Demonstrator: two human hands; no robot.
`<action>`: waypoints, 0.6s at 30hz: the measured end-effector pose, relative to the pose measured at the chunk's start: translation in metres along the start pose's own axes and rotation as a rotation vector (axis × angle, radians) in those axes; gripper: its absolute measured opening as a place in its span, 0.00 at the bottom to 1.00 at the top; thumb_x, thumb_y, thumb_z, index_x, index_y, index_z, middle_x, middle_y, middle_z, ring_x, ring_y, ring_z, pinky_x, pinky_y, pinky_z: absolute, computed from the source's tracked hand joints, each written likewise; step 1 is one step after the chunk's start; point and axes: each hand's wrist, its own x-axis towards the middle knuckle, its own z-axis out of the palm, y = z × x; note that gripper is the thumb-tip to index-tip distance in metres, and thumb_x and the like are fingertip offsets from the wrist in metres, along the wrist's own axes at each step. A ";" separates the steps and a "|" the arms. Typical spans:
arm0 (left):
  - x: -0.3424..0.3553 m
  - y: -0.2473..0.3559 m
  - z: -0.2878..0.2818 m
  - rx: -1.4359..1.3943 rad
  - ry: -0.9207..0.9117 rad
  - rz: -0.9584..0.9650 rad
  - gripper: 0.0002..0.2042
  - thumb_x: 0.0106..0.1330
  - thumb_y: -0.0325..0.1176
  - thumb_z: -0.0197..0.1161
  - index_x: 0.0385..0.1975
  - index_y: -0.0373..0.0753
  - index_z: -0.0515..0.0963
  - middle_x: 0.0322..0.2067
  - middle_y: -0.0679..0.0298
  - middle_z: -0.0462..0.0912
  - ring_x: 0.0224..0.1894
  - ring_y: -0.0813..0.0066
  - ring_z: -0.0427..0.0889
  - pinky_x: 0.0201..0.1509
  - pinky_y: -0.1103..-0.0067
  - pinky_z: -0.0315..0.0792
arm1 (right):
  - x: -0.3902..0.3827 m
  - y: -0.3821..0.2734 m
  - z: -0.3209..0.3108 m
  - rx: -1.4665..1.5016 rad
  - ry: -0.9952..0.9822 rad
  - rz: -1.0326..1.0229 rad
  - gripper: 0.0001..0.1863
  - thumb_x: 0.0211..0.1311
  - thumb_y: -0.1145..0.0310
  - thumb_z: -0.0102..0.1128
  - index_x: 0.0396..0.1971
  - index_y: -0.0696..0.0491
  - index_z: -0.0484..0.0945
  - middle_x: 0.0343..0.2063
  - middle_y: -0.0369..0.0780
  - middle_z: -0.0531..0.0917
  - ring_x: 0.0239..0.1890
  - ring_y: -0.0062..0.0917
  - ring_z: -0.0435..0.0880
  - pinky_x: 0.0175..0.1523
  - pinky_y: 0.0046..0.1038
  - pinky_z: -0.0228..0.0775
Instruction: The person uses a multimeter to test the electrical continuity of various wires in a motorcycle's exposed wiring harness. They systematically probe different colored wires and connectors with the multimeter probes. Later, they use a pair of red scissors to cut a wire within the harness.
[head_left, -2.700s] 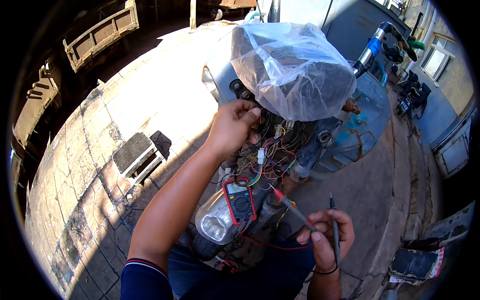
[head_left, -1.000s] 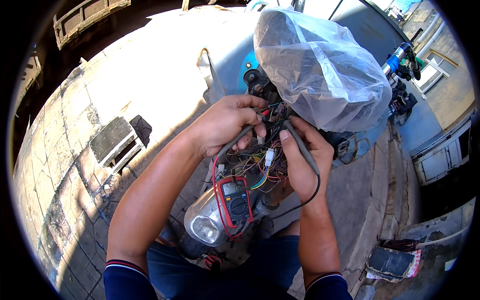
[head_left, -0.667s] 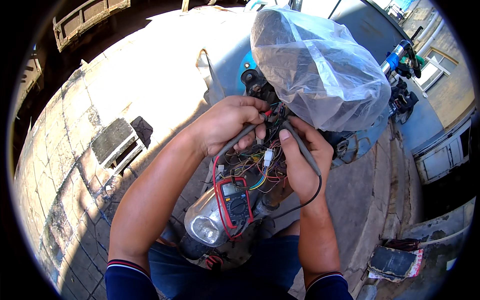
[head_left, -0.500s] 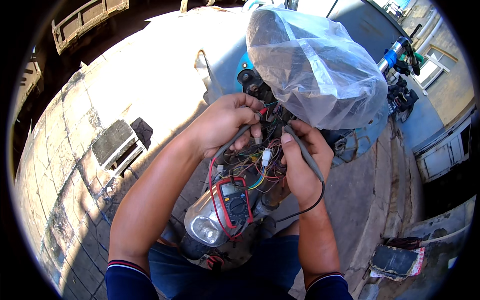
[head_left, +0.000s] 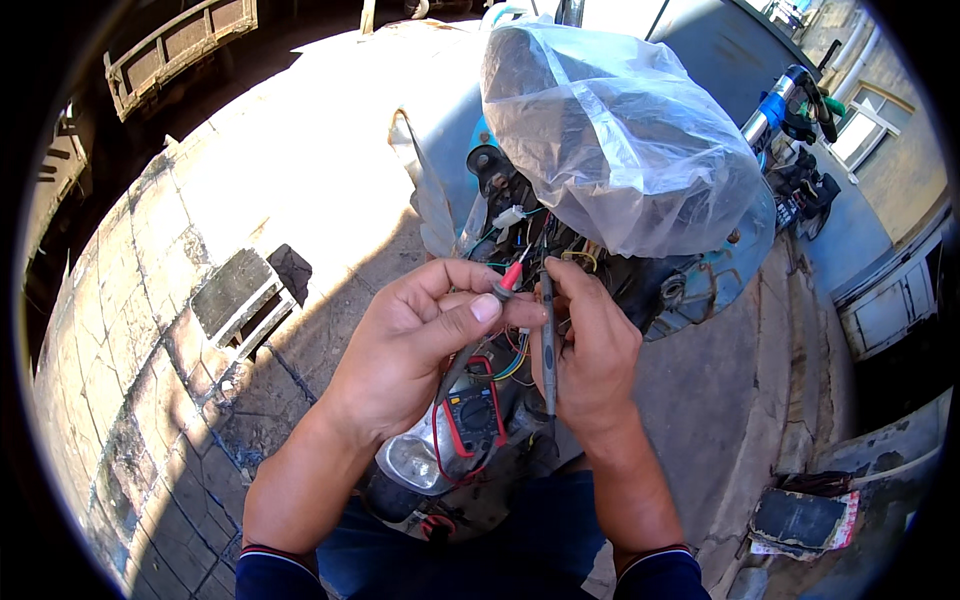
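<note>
My left hand (head_left: 405, 335) pinches a red-tipped test probe (head_left: 511, 276), its metal tip pointing up and away from me. In my right hand (head_left: 595, 350) is a dark grey test probe (head_left: 549, 360), held nearly upright beside the red one. Both tips are close to a tangle of wires (head_left: 548, 232) on a stripped vehicle frame; contact cannot be made out. A white plastic connector (head_left: 509, 216) sits on wires just beyond the red tip. Below my hands, a red-edged multimeter (head_left: 474, 412) rests against a shiny silver housing (head_left: 410, 458), partly hidden by my left hand.
A seat wrapped in clear plastic (head_left: 630, 140) covers the area beyond the wires. Left on the paving stands a small low stool (head_left: 240, 300). A blue body panel and handlebar parts (head_left: 785, 110) are at the far right. A worn dark pad (head_left: 795, 520) lies lower right.
Both hands have drawn back toward me from the wires, still holding the probes, and come closer together. The white connector beyond them now shows. My right probe has turned more upright.
</note>
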 end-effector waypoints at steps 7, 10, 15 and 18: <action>-0.029 -0.014 0.006 -0.117 0.048 0.020 0.12 0.75 0.31 0.60 0.52 0.33 0.75 0.46 0.50 0.86 0.51 0.65 0.84 0.62 0.68 0.74 | -0.007 -0.021 -0.008 0.044 -0.101 -0.088 0.26 0.54 0.82 0.60 0.57 0.60 0.77 0.43 0.50 0.84 0.44 0.46 0.85 0.47 0.39 0.79; -0.033 -0.013 0.011 -0.194 0.102 0.086 0.11 0.76 0.29 0.58 0.53 0.31 0.73 0.48 0.48 0.85 0.53 0.64 0.84 0.62 0.70 0.75 | -0.013 -0.026 -0.012 -0.022 0.011 -0.165 0.27 0.53 0.80 0.62 0.56 0.55 0.78 0.40 0.45 0.81 0.36 0.39 0.83 0.39 0.35 0.77; -0.041 -0.013 0.023 -0.302 0.130 0.112 0.11 0.76 0.28 0.57 0.53 0.31 0.72 0.51 0.46 0.83 0.54 0.65 0.83 0.63 0.70 0.75 | -0.036 -0.026 -0.010 0.011 -0.117 -0.451 0.24 0.51 0.71 0.64 0.52 0.44 0.83 0.33 0.37 0.74 0.29 0.26 0.77 0.29 0.27 0.70; -0.051 -0.015 0.028 -0.313 0.112 0.085 0.11 0.76 0.28 0.57 0.54 0.31 0.72 0.53 0.45 0.83 0.54 0.66 0.83 0.63 0.71 0.75 | -0.034 -0.031 -0.010 0.004 -0.210 -0.503 0.21 0.51 0.70 0.63 0.49 0.45 0.84 0.31 0.36 0.74 0.29 0.26 0.77 0.29 0.26 0.70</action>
